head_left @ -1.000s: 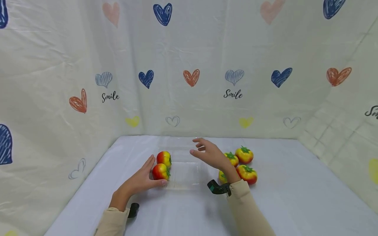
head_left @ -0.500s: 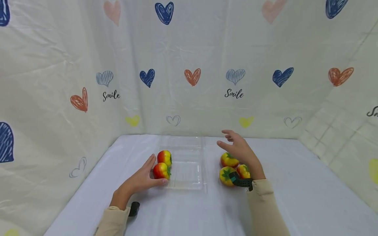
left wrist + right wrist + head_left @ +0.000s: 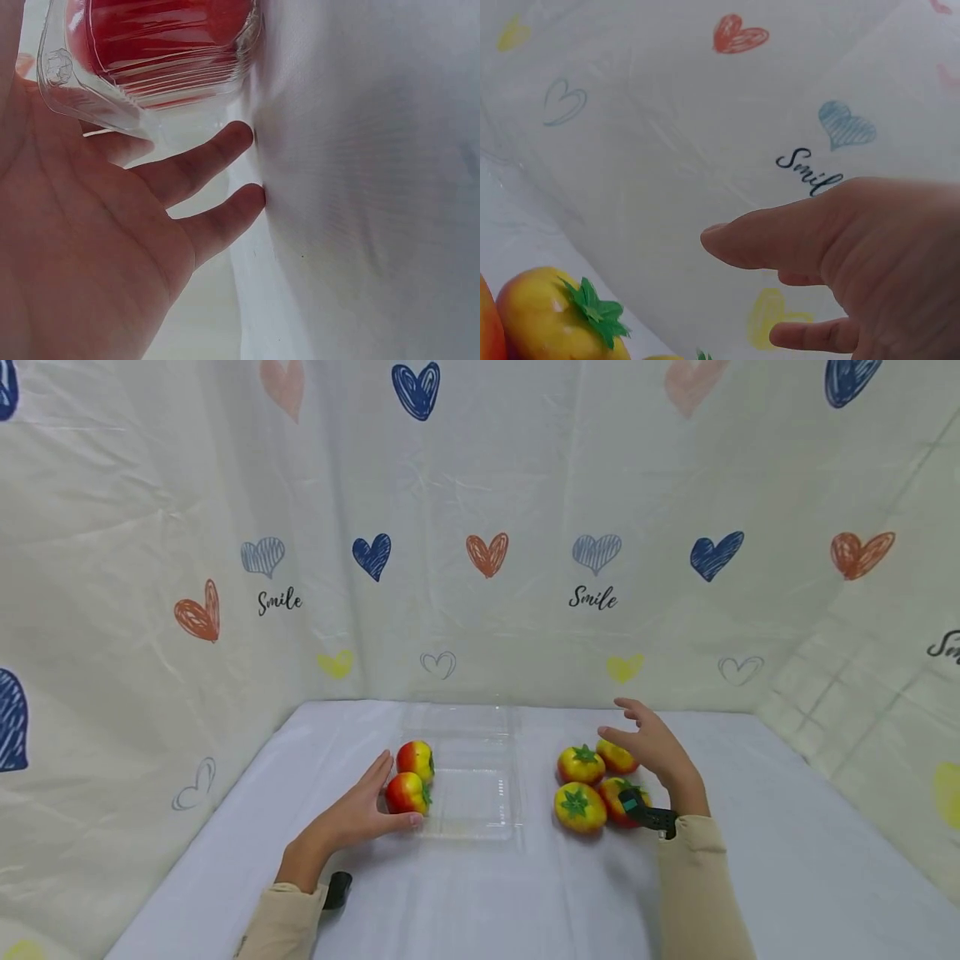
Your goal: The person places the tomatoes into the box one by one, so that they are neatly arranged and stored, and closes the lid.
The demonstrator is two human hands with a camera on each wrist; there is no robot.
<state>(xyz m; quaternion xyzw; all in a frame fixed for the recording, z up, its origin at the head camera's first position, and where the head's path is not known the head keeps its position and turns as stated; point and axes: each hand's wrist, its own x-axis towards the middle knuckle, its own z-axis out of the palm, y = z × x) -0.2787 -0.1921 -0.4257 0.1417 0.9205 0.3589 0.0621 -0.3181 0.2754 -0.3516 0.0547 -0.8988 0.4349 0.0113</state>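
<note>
Bracing the clear box [image 3: 468, 802] at its left end with left hand [image 3: 348, 814]: fingers extended, touching, not clenched. Shifting right hand [image 3: 656, 752] farther right of the box than a second ago, now at the rear of four loose persimmons [image 3: 580, 808]; fingers relaxed, grasping nothing. Counting two boxed persimmons [image 3: 408, 793] along the box's left wall, four more to its right. Judging from that shift: none in transit, box just part-filled, loose ones nearer right hand than box.
</note>
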